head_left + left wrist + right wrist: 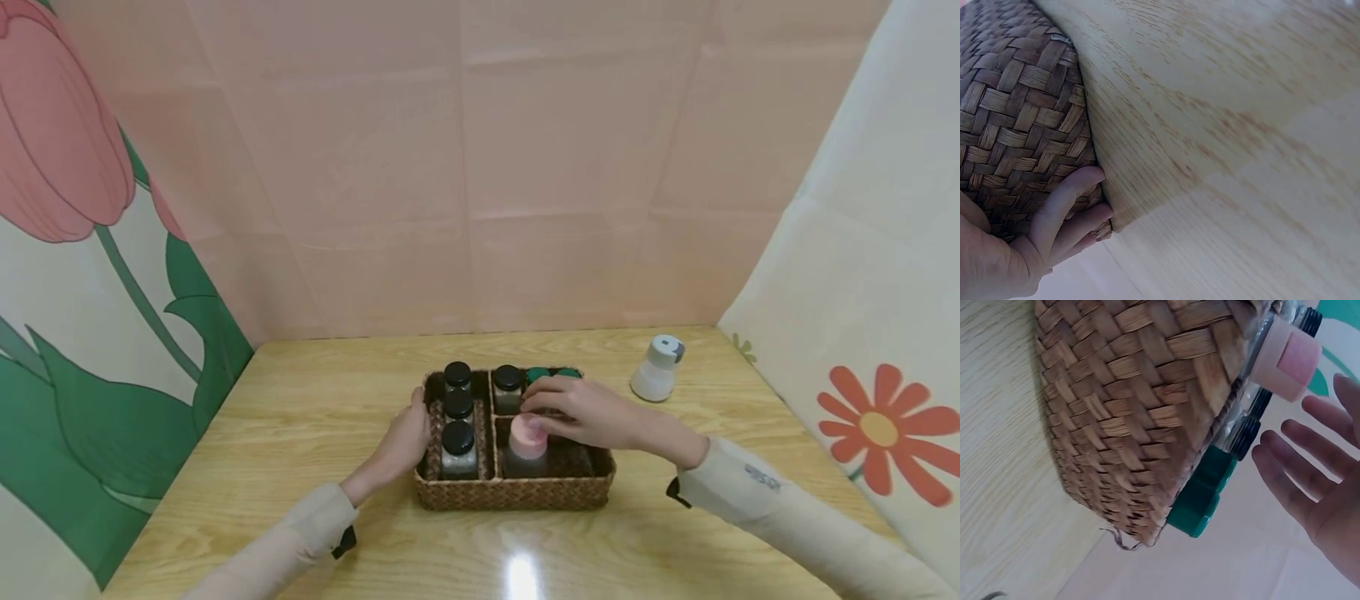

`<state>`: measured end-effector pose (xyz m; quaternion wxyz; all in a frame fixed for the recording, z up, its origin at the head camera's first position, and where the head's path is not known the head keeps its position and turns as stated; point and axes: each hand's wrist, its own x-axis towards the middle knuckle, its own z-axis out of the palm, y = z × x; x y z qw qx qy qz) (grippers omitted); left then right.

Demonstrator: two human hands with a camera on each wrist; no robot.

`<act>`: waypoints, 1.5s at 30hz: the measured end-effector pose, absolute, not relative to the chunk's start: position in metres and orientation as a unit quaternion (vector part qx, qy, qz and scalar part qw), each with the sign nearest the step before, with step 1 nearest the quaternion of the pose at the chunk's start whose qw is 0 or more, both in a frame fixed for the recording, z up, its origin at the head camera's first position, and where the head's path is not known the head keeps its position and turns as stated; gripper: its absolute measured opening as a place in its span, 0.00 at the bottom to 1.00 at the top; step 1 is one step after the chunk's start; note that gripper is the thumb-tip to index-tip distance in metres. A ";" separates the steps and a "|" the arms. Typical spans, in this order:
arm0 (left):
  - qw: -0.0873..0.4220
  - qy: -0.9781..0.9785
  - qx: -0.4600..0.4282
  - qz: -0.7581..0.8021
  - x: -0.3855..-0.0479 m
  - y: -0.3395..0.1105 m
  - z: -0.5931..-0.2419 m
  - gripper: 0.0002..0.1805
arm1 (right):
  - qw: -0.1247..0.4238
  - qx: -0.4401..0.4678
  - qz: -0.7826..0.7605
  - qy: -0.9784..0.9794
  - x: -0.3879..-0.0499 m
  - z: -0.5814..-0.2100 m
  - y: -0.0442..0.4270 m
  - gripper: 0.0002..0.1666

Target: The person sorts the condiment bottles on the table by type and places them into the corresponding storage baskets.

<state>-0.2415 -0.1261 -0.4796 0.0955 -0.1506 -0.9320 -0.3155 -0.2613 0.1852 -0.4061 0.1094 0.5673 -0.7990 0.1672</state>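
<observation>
A brown woven basket with compartments stands on the table. My left hand grips its left end; in the left wrist view the fingers bend against the weave. Over the right half is my right hand, its fingers loosely extended beside a clear bottle with a pink cap. The right wrist view shows a gap between those fingers and the pink cap. Black-lidded jars line the left compartment. Another black-lidded jar and green-capped containers occupy the back right, partly hidden by my hand.
A white bottle with a grey part near its top stands on the wooden table, right of the basket. A pink backdrop rises behind the table, with flower-printed sheets at the sides.
</observation>
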 end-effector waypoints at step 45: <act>0.111 -0.938 -0.148 -0.294 -0.241 -0.126 -0.479 0.24 | 0.249 0.498 0.122 -0.822 -0.304 -0.419 0.239 0.17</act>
